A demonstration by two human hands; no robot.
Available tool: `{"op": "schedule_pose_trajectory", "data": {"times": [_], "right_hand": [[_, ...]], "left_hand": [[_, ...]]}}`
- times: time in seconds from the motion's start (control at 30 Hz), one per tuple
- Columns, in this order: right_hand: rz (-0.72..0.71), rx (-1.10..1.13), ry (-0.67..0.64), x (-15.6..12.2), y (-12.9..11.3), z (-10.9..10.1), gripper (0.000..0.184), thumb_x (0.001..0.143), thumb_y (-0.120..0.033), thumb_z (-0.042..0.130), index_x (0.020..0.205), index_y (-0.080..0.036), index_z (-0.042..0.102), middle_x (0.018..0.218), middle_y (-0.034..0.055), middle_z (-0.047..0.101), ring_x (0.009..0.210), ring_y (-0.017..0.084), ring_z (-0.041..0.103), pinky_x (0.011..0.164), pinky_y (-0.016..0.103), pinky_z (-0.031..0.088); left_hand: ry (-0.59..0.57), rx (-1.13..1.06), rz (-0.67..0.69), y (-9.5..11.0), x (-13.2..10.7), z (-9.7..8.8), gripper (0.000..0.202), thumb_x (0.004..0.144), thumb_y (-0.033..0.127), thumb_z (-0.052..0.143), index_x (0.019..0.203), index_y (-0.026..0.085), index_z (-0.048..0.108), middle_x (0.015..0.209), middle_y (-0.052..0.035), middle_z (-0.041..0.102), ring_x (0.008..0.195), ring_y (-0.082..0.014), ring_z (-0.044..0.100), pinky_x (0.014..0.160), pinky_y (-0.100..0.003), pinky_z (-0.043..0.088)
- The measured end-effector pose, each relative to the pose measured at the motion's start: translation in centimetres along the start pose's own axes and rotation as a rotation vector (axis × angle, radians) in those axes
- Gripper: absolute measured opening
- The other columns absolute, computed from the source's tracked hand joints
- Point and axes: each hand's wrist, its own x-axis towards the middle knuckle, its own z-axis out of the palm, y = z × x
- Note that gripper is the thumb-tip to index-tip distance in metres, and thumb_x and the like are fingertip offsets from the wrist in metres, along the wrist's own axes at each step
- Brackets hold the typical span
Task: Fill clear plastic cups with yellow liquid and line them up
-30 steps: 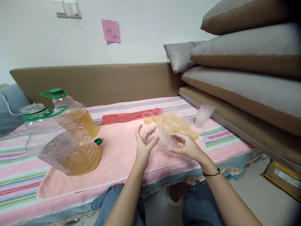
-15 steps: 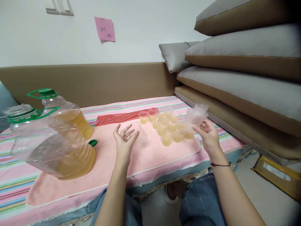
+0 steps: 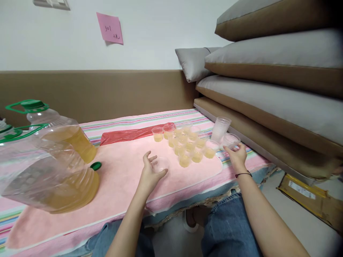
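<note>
Big jug (image 3: 40, 178) at lower left is cut off by the frame edge. Your left hand (image 3: 148, 175) grips a clear empty cup (image 3: 160, 165), faint against the pink towel (image 3: 120, 178) at centre. Your right hand (image 3: 237, 157) pinches another cup (image 3: 230, 140) beside the cup stack (image 3: 220, 129), right of centre. Both hands have dropped to the towel since the earlier frame.

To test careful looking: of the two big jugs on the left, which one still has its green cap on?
The rear jug, standing upright behind the other, wears its green cap. The front jug leans, uncapped; a loose green cap lies beside it.
</note>
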Motion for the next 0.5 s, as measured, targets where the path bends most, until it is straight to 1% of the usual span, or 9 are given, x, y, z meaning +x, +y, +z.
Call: {"op": "schedule_pose_trajectory", "data": {"times": [0.1, 0.17, 0.23, 0.27, 0.33, 0.4, 0.47, 0.5], "right_hand": [[-0.009, -0.05, 0.007, 0.3, 0.7, 0.2, 0.067, 0.042, -0.035, 0.08, 0.098, -0.017, 0.047, 0.098, 0.0093, 0.06, 0.088, 0.025, 0.06, 0.076, 0.036, 0.051], [-0.016, -0.076, 0.011, 0.5, 1.1, 0.3, 0.067, 0.043, -0.036, 0.079, 0.099, -0.017, 0.047, 0.1, 0.0093, 0.059, 0.087, 0.025, 0.06, 0.077, 0.037, 0.051], [-0.023, -0.092, 0.01, 0.7, 1.4, 0.4, 0.067, 0.044, -0.036, 0.079, 0.1, -0.017, 0.046, 0.104, 0.0096, 0.058, 0.088, 0.025, 0.06, 0.077, 0.037, 0.051], [-0.027, -0.098, 0.009, 0.7, 1.6, 0.4, 0.068, 0.045, -0.035, 0.079, 0.101, -0.017, 0.045, 0.106, 0.0102, 0.058, 0.089, 0.026, 0.06, 0.077, 0.036, 0.051], [-0.038, -0.109, 0.004, 0.7, 1.8, 0.3, 0.07, 0.046, -0.034, 0.08, 0.104, -0.018, 0.043, 0.112, 0.0121, 0.056, 0.091, 0.026, 0.06, 0.077, 0.037, 0.051], [-0.062, -0.126, 0.007, 0.5, 1.7, 0.0, 0.074, 0.047, -0.032, 0.082, 0.107, -0.017, 0.041, 0.119, 0.0153, 0.052, 0.096, 0.029, 0.059, 0.081, 0.039, 0.05], [-0.101, -0.153, 0.028, 0.2, 1.3, -0.6, 0.077, 0.048, -0.03, 0.084, 0.11, -0.017, 0.041, 0.125, 0.0193, 0.048, 0.107, 0.033, 0.054, 0.092, 0.042, 0.046], [-0.122, -0.167, 0.046, 0.1, 1.0, -1.0, 0.078, 0.049, -0.029, 0.085, 0.112, -0.016, 0.041, 0.128, 0.0213, 0.045, 0.114, 0.035, 0.05, 0.098, 0.043, 0.041]], "left_hand": [[-0.009, 0.007, -0.008, 0.5, -0.1, -0.2, 0.098, 0.05, 0.026, 0.084, 0.131, 0.025, 0.03, 0.133, -0.0178, 0.049, 0.119, -0.0306, 0.057, 0.1, -0.051, 0.042], [0.006, 0.029, -0.018, 1.1, -0.3, -0.4, 0.102, 0.048, 0.029, 0.086, 0.133, 0.024, 0.03, 0.138, -0.0195, 0.046, 0.123, -0.0323, 0.053, 0.104, -0.052, 0.039], [0.04, 0.013, -0.019, 1.7, -0.4, -0.6, 0.099, 0.052, 0.035, 0.086, 0.133, 0.025, 0.031, 0.142, -0.0197, 0.044, 0.124, -0.0326, 0.053, 0.104, -0.052, 0.039], [0.066, -0.009, 0.001, 2.0, -0.6, -0.8, 0.093, 0.056, 0.038, 0.084, 0.133, 0.025, 0.033, 0.143, -0.0189, 0.043, 0.124, -0.0319, 0.053, 0.104, -0.051, 0.04], [0.146, -0.03, 0.118, 2.9, -0.9, -1.3, 0.073, 0.068, 0.041, 0.078, 0.128, 0.025, 0.04, 0.141, -0.0153, 0.046, 0.124, -0.0289, 0.054, 0.106, -0.048, 0.04], [0.274, 0.017, 0.317, 3.8, -1.4, -2.0, 0.053, 0.077, 0.038, 0.071, 0.123, 0.025, 0.048, 0.135, -0.0113, 0.052, 0.123, -0.0257, 0.054, 0.107, -0.044, 0.039], [0.462, 0.124, 0.531, 4.6, -2.0, -3.1, 0.044, 0.081, 0.033, 0.068, 0.121, 0.024, 0.05, 0.129, -0.0097, 0.055, 0.125, -0.0249, 0.052, 0.11, -0.043, 0.037], [0.58, 0.191, 0.626, 4.8, -2.2, -3.8, 0.046, 0.081, 0.031, 0.069, 0.121, 0.023, 0.049, 0.129, -0.01, 0.054, 0.127, -0.0255, 0.049, 0.112, -0.044, 0.035]]}}
